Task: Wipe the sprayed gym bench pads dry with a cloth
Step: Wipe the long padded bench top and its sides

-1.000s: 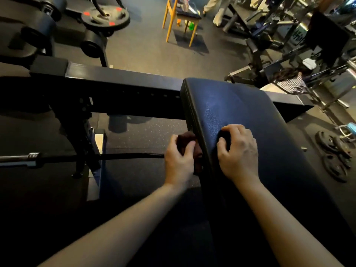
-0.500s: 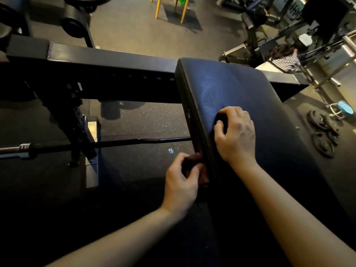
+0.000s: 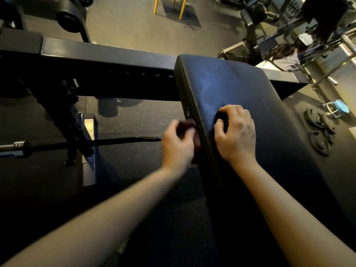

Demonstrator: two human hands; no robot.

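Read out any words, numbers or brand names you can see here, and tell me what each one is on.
Nothing here reads clearly.
Sign on the far machine, top right: pale lettering, too blurred to read.
Weight plates on the floor: any markings are too dark to make out.
Bench pad: no label shows.

Dim scene: warm light reaches the far floor (image 3: 134,31), deep shadow lies nearest the camera. The left hand (image 3: 178,143) is motion-blurred; a faint sheen marks the bench pad (image 3: 240,89). Straight lines bend toward the edges.
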